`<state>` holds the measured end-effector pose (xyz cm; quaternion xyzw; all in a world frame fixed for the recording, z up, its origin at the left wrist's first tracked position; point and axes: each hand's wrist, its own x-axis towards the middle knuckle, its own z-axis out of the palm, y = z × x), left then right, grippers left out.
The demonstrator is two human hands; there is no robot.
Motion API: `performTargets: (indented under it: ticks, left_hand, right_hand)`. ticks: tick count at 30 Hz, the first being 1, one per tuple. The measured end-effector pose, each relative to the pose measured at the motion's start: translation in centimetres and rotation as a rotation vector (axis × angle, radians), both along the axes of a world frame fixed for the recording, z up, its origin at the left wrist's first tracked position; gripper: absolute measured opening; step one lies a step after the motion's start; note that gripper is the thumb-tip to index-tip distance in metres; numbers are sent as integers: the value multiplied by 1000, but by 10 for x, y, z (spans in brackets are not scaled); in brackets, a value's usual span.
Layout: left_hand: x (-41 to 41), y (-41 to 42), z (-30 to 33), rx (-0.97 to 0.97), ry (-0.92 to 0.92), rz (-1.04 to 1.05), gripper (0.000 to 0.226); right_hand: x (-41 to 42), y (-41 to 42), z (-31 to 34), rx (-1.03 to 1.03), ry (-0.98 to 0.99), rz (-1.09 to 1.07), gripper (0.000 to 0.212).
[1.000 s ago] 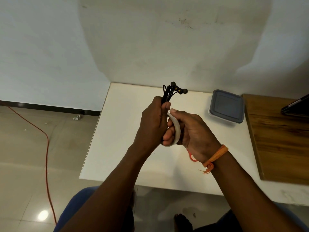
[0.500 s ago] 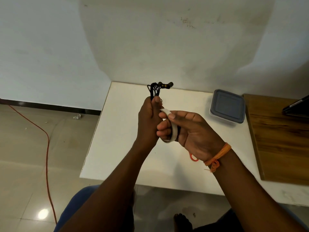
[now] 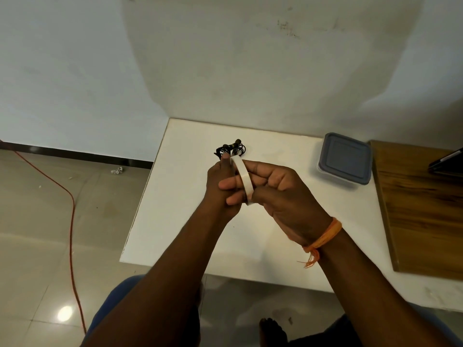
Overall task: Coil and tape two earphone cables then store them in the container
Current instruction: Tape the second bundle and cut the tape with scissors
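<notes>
My left hand (image 3: 220, 181) grips a coiled bundle of black earphone cable (image 3: 231, 149), whose loops and earbuds stick out above my fist. My right hand (image 3: 275, 194) holds a white roll of tape (image 3: 243, 180) upright, fingers curled through and round it, pressed against my left hand. Both hands are raised over the white table (image 3: 175, 196). The grey-lidded container (image 3: 344, 159) sits shut at the table's back right, apart from both hands.
A wooden board (image 3: 421, 209) lies along the table's right side with a dark device (image 3: 447, 161) on its far end. An orange cord (image 3: 71, 209) runs across the tiled floor at left. The wall stands directly behind the table.
Both hands have dropped lower and drifted slightly left. The cable bundle has turned in my left hand, and the tape roll has swung up so its flat band faces me.
</notes>
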<state>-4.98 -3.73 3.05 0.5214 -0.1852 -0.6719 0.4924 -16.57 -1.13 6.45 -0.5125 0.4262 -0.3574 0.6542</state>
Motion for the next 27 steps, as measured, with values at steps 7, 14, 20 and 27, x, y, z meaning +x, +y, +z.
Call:
performTargets:
  ticks: [7,14,20,27]
  left_hand:
    - [-5,1,12,-35,-134,-21,41]
    - [-6,-1,2,-96,-214,12,39]
    - [-3,-5,-6,-103,-270,59,35]
    - [-6,-6,-6,-196,-331,80,32]
  right_hand:
    - [5,0,-4,-51,9,-143,41]
    - [5,-1,-6,7,-51,-151,46]
    - [8,1,-10,-50,3,-140,40]
    - [6,-1,-13,-37,-27,-190,38]
